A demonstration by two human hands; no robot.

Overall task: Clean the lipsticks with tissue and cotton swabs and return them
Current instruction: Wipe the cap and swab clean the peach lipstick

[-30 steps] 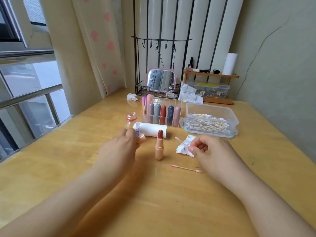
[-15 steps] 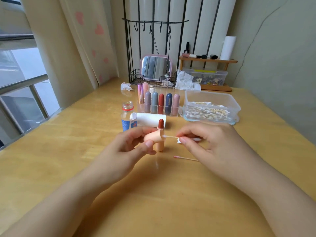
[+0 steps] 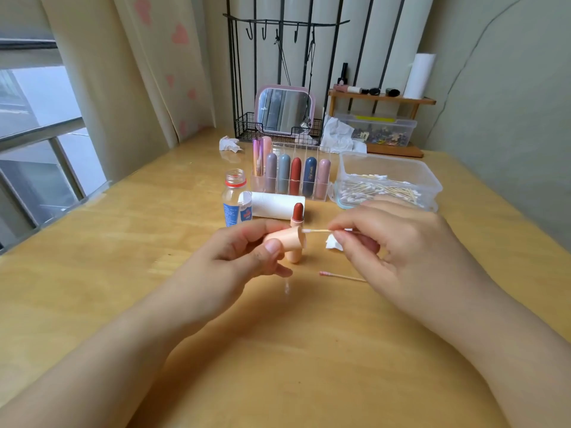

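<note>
at centre frame the left hand [image 3: 234, 257] grips a peach lipstick cap [image 3: 285, 239] on its side, thumb and fingers curled round it, open mouth facing right. the right hand [image 3: 392, 251] pinches a cotton swab [image 3: 318, 231] between thumb and fingertip, its white tip at the rim of the cap mouth; whether it is inside cannot be told. the open lipstick [image 3: 297, 233] stands upright on the table [image 3: 123, 242] just behind the cap, red bullet exposed, partly hidden by it. a crumpled tissue [image 3: 333, 242] lies just under the right fingers. a used swab [image 3: 340, 276] with a pink tip lies at lower right of centre.

judged step: swabbing the cap interior.

risks noted:
- the standing lipstick is near both hands; a knock from the cap or a knuckle would likely tip it and smear the bullet on the wood.
- too much pressure on the thin stick could bend or snap it.
- the uncapped bottle [image 3: 234, 199], left of centre, stands near the left hand; a sweep of the wrist could spill it.

the clear organiser [image 3: 312, 193] with the other lipsticks stands above centre, apart from the work.
</note>
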